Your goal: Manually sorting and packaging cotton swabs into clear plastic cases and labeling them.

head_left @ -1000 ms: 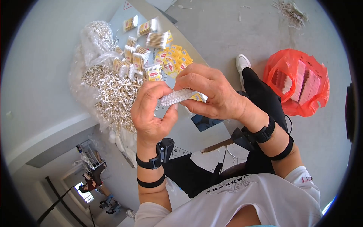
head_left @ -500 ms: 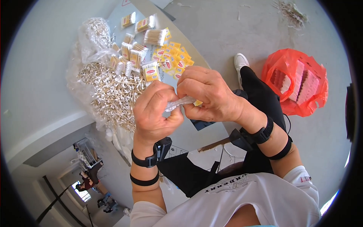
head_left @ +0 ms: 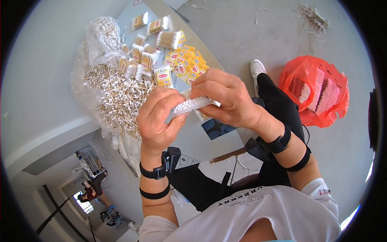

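Observation:
Between my two hands is a clear plastic pack of cotton swabs (head_left: 189, 106), its row of white tips facing up. My left hand (head_left: 160, 117) pinches the pack's left end between thumb and fingers. At the other end, my right hand (head_left: 227, 98) grips the plastic, with its fingers curled over the top. Just beyond my hands lies a finished-looking swab pack with a yellow label (head_left: 163, 76). A heap of loose cotton swabs (head_left: 121, 99) spreads to the left of my left hand. Part of another swab bundle (head_left: 201, 115) shows beneath my right hand.
Yellow printed cards (head_left: 189, 60) lie scattered past my right hand. Several more swab packs (head_left: 158, 25) sit farther up the table (head_left: 189, 141). A red plastic bag (head_left: 342, 94) holding pink-and-white bundles stands on the floor at right, with debris (head_left: 311, 18) beyond it.
My hands have moved slightly apart and the pack has turned, so its white swab tips now show. My left hand's fingers have loosened a little around it.

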`<state>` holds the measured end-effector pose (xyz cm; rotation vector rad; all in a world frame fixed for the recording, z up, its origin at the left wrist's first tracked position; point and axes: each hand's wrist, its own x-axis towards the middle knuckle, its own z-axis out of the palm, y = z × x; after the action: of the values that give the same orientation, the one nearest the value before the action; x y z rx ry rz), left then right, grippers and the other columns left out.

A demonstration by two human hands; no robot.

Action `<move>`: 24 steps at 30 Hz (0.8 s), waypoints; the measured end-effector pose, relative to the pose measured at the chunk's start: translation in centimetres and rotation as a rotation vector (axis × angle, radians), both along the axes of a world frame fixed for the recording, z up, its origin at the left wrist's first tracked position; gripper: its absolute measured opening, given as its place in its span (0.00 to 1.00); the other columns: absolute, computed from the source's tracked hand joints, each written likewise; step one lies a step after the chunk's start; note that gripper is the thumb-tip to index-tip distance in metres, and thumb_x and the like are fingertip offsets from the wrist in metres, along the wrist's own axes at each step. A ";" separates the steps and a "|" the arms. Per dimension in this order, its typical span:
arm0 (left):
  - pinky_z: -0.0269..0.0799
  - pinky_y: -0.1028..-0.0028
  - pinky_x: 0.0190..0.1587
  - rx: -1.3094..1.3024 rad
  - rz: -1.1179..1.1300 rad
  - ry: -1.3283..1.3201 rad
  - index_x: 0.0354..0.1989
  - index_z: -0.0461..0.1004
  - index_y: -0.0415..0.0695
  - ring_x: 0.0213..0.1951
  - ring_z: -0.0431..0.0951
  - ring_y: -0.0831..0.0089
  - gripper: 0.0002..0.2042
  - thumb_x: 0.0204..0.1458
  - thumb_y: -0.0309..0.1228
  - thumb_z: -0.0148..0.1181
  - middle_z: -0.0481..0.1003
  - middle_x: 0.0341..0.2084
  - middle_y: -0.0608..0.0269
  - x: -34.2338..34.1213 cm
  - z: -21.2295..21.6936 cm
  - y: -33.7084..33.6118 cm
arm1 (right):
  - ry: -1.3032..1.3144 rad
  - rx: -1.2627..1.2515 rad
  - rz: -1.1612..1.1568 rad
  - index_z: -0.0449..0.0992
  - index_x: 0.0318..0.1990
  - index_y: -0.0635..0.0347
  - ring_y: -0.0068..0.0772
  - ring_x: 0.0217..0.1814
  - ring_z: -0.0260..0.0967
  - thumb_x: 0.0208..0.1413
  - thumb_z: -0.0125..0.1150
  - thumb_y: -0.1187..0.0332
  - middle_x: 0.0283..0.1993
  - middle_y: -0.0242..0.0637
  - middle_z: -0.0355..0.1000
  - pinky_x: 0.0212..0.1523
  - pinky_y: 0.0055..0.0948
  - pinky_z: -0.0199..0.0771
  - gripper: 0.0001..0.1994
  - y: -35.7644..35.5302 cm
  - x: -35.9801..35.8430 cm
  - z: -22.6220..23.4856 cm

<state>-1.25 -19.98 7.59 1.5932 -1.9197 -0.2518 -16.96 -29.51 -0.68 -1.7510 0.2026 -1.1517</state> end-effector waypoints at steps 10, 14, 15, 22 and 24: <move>0.73 0.70 0.34 -0.051 -0.018 -0.031 0.31 0.73 0.37 0.32 0.76 0.61 0.15 0.29 0.14 0.60 0.74 0.29 0.57 -0.1 -0.3 -0.2 | -0.022 -0.046 -0.049 0.74 0.35 0.62 0.41 0.36 0.71 0.32 0.66 0.80 0.37 0.40 0.72 0.35 0.33 0.72 0.16 0.4 0.1 0.0; 0.74 0.68 0.38 -0.034 0.021 0.013 0.34 0.74 0.38 0.35 0.77 0.61 0.17 0.31 0.14 0.64 0.75 0.33 0.57 -0.5 -0.4 -0.2 | -0.036 -0.006 -0.049 0.74 0.36 0.62 0.39 0.36 0.72 0.33 0.65 0.82 0.38 0.40 0.73 0.35 0.31 0.73 0.17 0.4 0.4 -0.1; 0.74 0.68 0.40 -0.024 0.020 0.018 0.35 0.74 0.38 0.37 0.77 0.60 0.17 0.32 0.15 0.66 0.76 0.34 0.57 -0.4 -0.4 -0.2 | -0.038 -0.008 -0.048 0.74 0.36 0.62 0.39 0.36 0.72 0.33 0.65 0.82 0.38 0.40 0.73 0.35 0.31 0.73 0.17 0.5 0.4 0.0; 0.74 0.68 0.41 -0.048 0.033 0.001 0.35 0.74 0.39 0.38 0.77 0.60 0.16 0.35 0.17 0.68 0.76 0.36 0.57 -0.4 -0.7 -0.2 | -0.016 0.078 -0.001 0.75 0.39 0.62 0.31 0.33 0.72 0.38 0.62 0.83 0.40 0.40 0.73 0.27 0.23 0.70 0.16 0.5 0.2 -0.2; 0.75 0.68 0.40 -0.031 0.065 0.024 0.35 0.74 0.38 0.38 0.78 0.60 0.16 0.35 0.17 0.68 0.77 0.35 0.57 -0.4 -0.7 0.1 | -0.005 0.115 0.032 0.75 0.39 0.62 0.29 0.32 0.72 0.39 0.63 0.83 0.40 0.40 0.73 0.26 0.22 0.69 0.15 0.6 0.1 0.1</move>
<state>-1.68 -19.93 6.86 1.6214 -1.8419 -0.2115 -16.91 -28.88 -0.61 -1.6446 0.2324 -1.0995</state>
